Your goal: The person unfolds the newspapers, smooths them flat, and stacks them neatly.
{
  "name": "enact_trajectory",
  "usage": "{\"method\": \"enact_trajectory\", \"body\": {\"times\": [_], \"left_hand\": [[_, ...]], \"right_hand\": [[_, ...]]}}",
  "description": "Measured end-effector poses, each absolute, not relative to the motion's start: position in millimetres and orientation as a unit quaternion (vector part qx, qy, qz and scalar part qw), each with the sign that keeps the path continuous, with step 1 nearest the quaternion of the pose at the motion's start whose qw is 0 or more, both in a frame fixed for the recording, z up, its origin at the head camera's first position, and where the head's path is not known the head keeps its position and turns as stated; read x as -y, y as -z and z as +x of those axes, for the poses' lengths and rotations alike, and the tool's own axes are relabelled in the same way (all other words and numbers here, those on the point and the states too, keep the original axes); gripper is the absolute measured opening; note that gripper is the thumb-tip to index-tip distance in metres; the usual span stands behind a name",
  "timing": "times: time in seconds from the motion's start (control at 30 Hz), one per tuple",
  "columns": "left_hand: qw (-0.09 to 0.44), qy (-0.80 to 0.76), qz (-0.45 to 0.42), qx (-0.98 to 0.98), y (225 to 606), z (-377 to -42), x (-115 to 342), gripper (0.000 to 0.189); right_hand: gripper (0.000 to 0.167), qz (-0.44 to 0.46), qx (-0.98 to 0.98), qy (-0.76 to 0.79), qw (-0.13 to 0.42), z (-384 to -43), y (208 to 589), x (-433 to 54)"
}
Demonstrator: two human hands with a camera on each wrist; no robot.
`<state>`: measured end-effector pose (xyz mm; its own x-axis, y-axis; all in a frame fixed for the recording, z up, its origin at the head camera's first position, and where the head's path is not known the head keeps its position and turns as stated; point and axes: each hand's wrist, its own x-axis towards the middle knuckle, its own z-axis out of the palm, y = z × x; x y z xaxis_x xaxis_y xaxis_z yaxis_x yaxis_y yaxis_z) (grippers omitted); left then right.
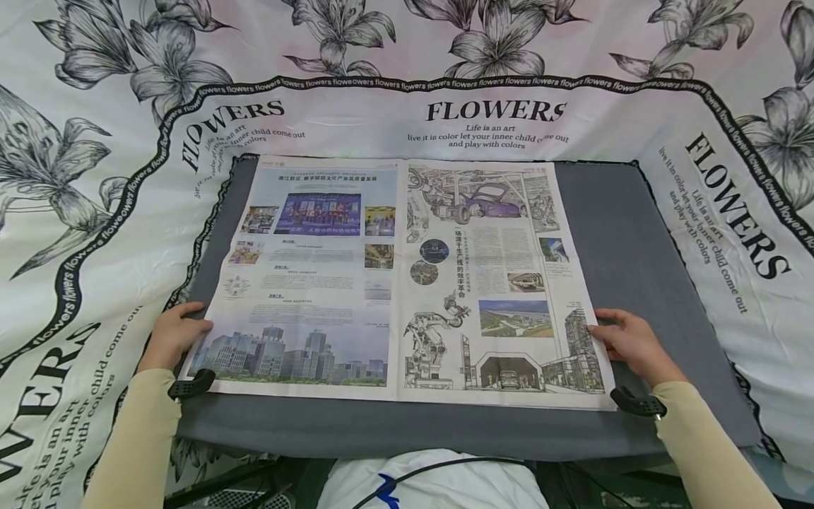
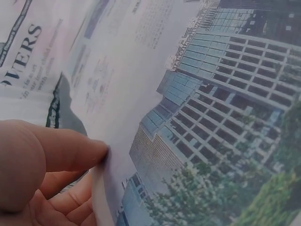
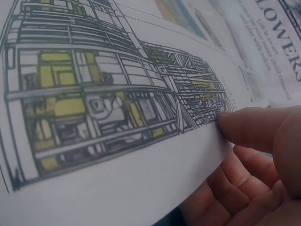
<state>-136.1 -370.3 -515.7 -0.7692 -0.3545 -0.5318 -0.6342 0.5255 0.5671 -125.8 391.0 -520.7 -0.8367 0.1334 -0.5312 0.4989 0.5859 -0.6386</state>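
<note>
An open newspaper [image 1: 318, 297] lies spread over the grey table, its centre fold running from back to front. My left hand [image 1: 173, 335] pinches its left edge near the lower corner; in the left wrist view the thumb [image 2: 77, 153] presses on the page beside printed tall buildings, with the other fingers behind the sheet. On the opposite side my right hand [image 1: 632, 343] pinches the right edge. The right wrist view shows that thumb [image 3: 254, 127] on top of a line-drawn building and the curled fingers [image 3: 235, 183] underneath, the paper bowed slightly upward there.
The grey tabletop [image 1: 610, 233] shows around the newspaper. A white cloth [image 1: 356, 120] with flower drawings and lettering surrounds the table at the back and sides. A black cable [image 1: 439, 463] crosses the person's white clothing at the front edge. Both wrists wear black bands [image 1: 191, 385].
</note>
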Motion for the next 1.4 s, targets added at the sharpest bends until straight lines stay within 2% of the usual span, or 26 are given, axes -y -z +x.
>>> {"method": "enact_trajectory", "body": {"times": [0.63, 0.73, 0.9, 1.0, 1.13, 1.4], "left_hand": [[0.178, -0.381, -0.289, -0.860, 516.1, -135.1, 369.4, 0.067], [0.163, -0.372, -0.281, -0.870, 510.7, -136.2, 368.8, 0.066], [0.106, -0.319, -0.242, -0.910, 491.7, -146.4, 356.0, 0.063], [0.086, -0.301, -0.184, -0.932, 478.5, -157.5, 335.8, 0.063], [0.090, -0.294, -0.089, -0.947, 470.3, -178.1, 292.6, 0.062], [0.121, -0.280, 0.048, -0.951, 482.6, -219.7, 192.2, 0.059]], "right_hand": [[0.068, 0.194, -0.864, 0.419, 0.200, -123.0, 522.6, -394.3], [0.067, 0.191, -0.872, 0.411, 0.187, -122.0, 516.9, -398.0], [0.065, 0.199, -0.893, 0.377, 0.143, -126.1, 502.0, -406.4], [0.063, 0.193, -0.914, 0.340, 0.112, -135.4, 491.6, -403.5], [0.061, 0.150, -0.938, 0.300, 0.084, -153.9, 479.5, -378.8], [0.058, -0.013, -0.952, 0.294, 0.086, -198.6, 481.7, -282.6]]}}
